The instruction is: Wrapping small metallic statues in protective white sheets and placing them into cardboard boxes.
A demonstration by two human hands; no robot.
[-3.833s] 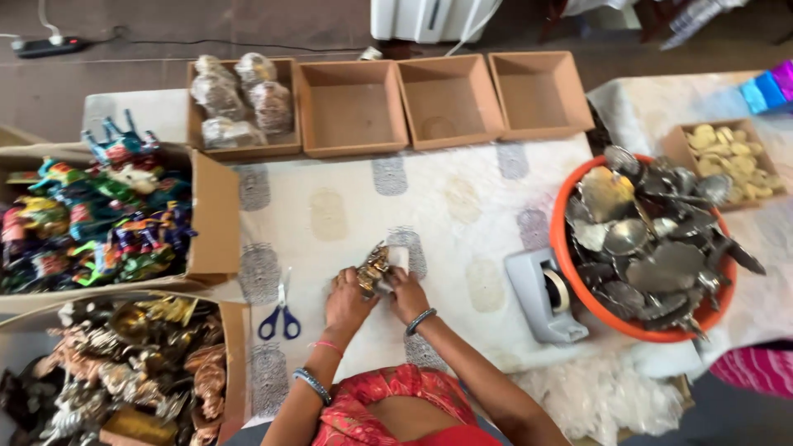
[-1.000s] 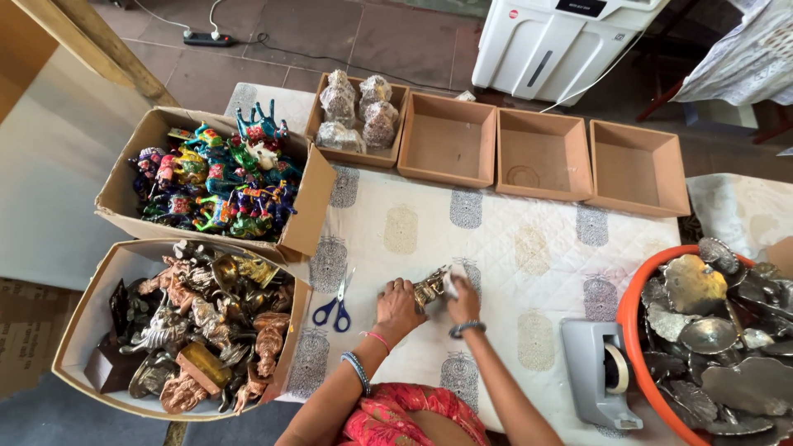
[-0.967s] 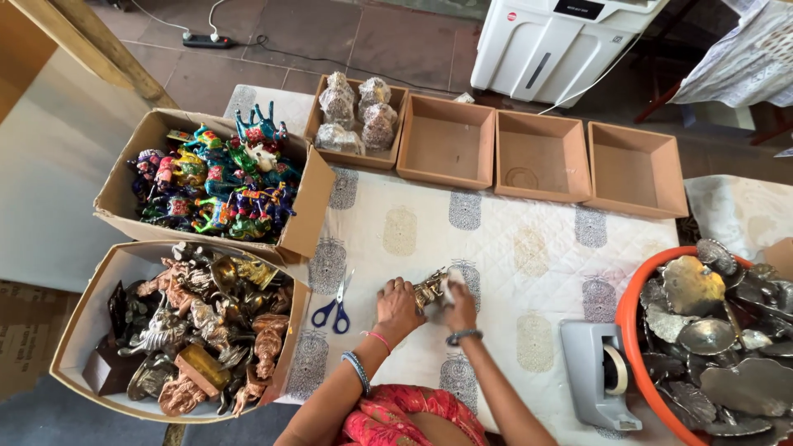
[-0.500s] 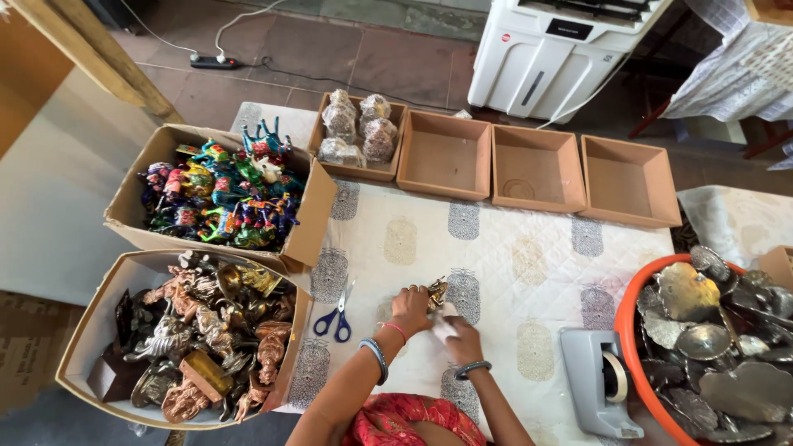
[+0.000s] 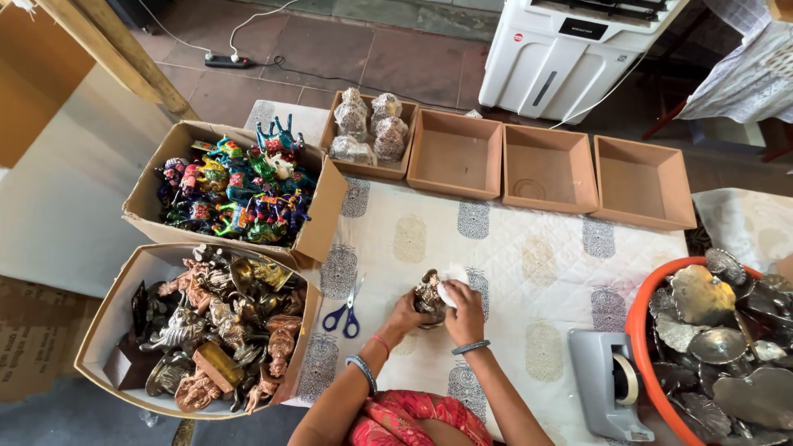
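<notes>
A small dark metal figurine [image 5: 429, 296] stands on the patterned white cloth [image 5: 512, 248] at the middle of the table. My left hand [image 5: 404, 314] grips its left side and base. Over its right side my right hand [image 5: 463, 309] presses a piece of white paper wrap [image 5: 453, 281]. Both wrists wear bangles. Blue-handled scissors [image 5: 346, 307] lie just left of my left hand.
Two cardboard boxes sit at the left: one with painted colourful figurines [image 5: 239, 186], one with brass figurines [image 5: 215, 326]. Several shallow brown trays [image 5: 547, 169] line the far edge; the leftmost [image 5: 368, 128] holds wrapped items. A grey tape dispenser [image 5: 607, 384] and an orange tub of metal dishes [image 5: 719, 339] stand right.
The camera has swung left and tilted, bringing the boxes into view. My hands stay on the figurine, and the right hand has brought the white paper up against it.
</notes>
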